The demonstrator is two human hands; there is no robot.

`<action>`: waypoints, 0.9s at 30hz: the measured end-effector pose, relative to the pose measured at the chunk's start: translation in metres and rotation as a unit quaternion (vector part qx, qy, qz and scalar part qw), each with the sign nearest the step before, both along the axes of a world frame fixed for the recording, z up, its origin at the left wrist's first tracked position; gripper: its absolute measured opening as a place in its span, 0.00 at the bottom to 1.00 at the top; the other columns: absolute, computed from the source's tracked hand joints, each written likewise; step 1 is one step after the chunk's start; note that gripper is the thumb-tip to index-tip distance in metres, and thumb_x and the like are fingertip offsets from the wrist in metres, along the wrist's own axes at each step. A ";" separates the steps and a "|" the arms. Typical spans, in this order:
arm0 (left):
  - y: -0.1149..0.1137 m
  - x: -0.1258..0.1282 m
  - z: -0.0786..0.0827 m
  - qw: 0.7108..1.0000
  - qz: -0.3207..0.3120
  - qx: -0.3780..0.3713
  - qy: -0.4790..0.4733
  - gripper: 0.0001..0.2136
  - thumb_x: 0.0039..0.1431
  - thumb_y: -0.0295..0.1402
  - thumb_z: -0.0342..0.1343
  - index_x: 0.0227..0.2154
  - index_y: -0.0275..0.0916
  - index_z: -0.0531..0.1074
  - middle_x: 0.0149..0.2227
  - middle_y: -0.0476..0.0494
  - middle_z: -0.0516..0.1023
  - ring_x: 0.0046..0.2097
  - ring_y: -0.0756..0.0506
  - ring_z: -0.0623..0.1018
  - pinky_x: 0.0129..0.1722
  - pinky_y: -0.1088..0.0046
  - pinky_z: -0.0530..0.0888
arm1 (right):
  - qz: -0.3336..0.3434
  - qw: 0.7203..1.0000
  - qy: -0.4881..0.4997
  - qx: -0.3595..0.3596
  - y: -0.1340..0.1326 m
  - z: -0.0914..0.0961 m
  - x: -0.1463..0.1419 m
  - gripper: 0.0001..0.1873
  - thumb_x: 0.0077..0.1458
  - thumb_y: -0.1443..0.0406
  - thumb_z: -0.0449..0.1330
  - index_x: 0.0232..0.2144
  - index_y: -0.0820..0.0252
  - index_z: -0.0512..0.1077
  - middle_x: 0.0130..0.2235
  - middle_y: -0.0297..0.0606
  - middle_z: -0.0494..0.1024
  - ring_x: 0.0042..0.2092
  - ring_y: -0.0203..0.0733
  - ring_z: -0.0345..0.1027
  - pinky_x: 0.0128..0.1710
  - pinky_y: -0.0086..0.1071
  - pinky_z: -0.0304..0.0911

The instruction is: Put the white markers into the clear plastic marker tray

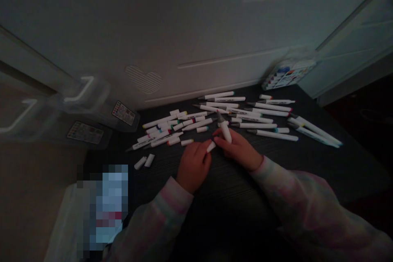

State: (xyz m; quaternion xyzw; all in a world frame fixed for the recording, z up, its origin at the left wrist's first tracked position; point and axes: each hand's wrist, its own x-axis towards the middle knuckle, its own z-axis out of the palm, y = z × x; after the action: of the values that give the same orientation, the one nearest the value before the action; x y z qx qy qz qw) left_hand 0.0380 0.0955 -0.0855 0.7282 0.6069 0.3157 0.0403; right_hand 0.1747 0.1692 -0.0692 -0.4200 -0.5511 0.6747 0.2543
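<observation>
Right hand (pixel 241 147): fingers closed around the upright marker (pixel 226 134), grey end up and leaning slightly left. Left hand (pixel 194 166): fingers pinched on a short white piece (pixel 211 147), apparently a cap, just left of the right fingertips. Whether the right thumb also touches this piece cannot be determined.

Handling, in the inspector's judgement: the marker is best gripped low on the barrel, leaving the grey end free of the fingers. The short piece should be turned until its opening can be seen, and any push or pull made straight along its length. Both pieces should be held clear of the loose markers (pixel 201 125) beyond the fingers, as a nudge could roll them.

Pose: the hands nearly meet, low over the surface (pixel 233 180). The left sleeve (pixel 156 217) comes in from the near left, the right sleeve (pixel 294 188) from the near right; both wrists angle inward. Two loose caps (pixel 149 160) lie left of the left fingers, well apart from them.
</observation>
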 end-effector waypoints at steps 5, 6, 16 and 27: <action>-0.003 0.000 0.004 0.998 -0.022 0.021 -0.064 0.05 0.53 0.29 0.50 0.27 0.35 0.70 0.24 0.46 0.71 0.29 0.49 0.71 0.29 0.73 0.70 | 0.142 0.986 0.030 -0.080 -0.008 0.004 0.000 0.14 0.49 0.56 0.56 0.28 0.61 0.63 0.16 0.22 0.57 0.15 0.24 0.48 0.12 0.20 0.44; -0.004 0.001 0.006 0.996 -0.019 0.022 -0.081 0.05 0.53 0.31 0.51 0.27 0.35 0.70 0.23 0.47 0.71 0.28 0.50 0.71 0.28 0.74 0.70 | 0.140 0.979 0.067 -0.131 -0.010 0.004 -0.001 0.14 0.48 0.56 0.57 0.28 0.61 0.62 0.15 0.21 0.57 0.14 0.23 0.46 0.11 0.19 0.42; -0.010 0.006 0.013 0.962 0.038 0.004 -0.271 0.07 0.49 0.33 0.58 0.32 0.38 0.71 0.27 0.52 0.76 0.26 0.54 0.74 0.25 0.81 0.71 | 0.122 0.920 0.215 -0.305 -0.015 0.003 -0.007 0.18 0.43 0.57 0.62 0.27 0.60 0.58 0.17 0.21 0.61 0.13 0.20 0.40 0.12 0.18 0.43; -0.006 -0.001 0.007 0.985 0.031 0.020 -0.166 0.06 0.53 0.31 0.53 0.34 0.36 0.69 0.30 0.47 0.74 0.33 0.50 0.73 0.34 0.75 0.71 | 0.016 1.000 0.013 -0.011 -0.006 0.003 0.000 0.11 0.47 0.59 0.58 0.32 0.59 0.66 0.19 0.26 0.64 0.17 0.29 0.54 0.17 0.26 0.51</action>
State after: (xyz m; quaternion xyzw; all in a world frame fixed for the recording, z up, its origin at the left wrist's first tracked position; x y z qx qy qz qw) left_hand 0.0370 0.0899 -0.0782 0.6472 0.6077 0.4454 0.1165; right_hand 0.1748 0.1637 -0.0664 -0.4054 -0.5471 0.6897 0.2464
